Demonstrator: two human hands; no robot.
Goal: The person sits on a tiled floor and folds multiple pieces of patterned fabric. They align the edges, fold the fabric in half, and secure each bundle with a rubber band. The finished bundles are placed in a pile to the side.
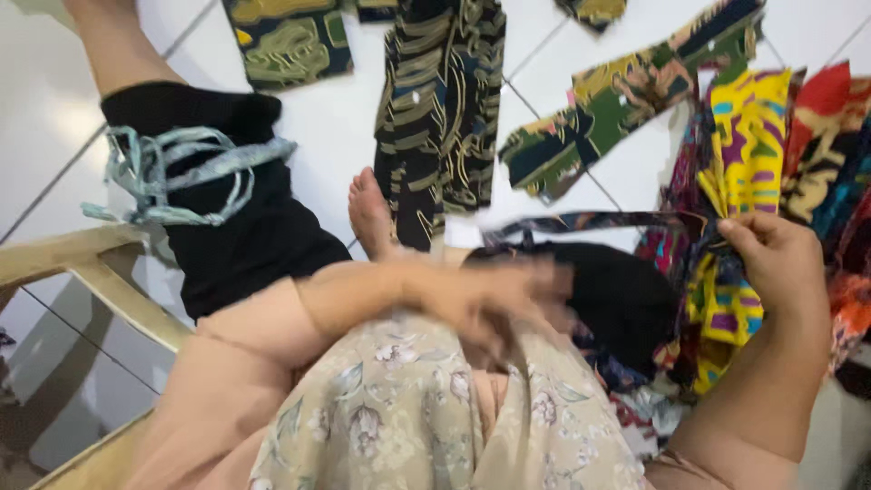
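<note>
My right hand (782, 259) is closed on a bunch of bright yellow, purple and green patterned cloth strips (737, 163) at the right. A dark narrow strip (590, 220) stretches from that hand leftward. My left hand (508, 299) is blurred with motion over my lap, next to a black cloth (626, 295); whether it holds anything is unclear. A floral beige garment (399, 417) covers my lap.
Dark patterned fabric pieces (442, 109) lie on the white tiled floor (336, 127). A bare foot (370, 213) rests beside them. A leg in black shorts carries a tangle of pale blue strips (172, 172). A wooden chair frame (82, 263) stands at left.
</note>
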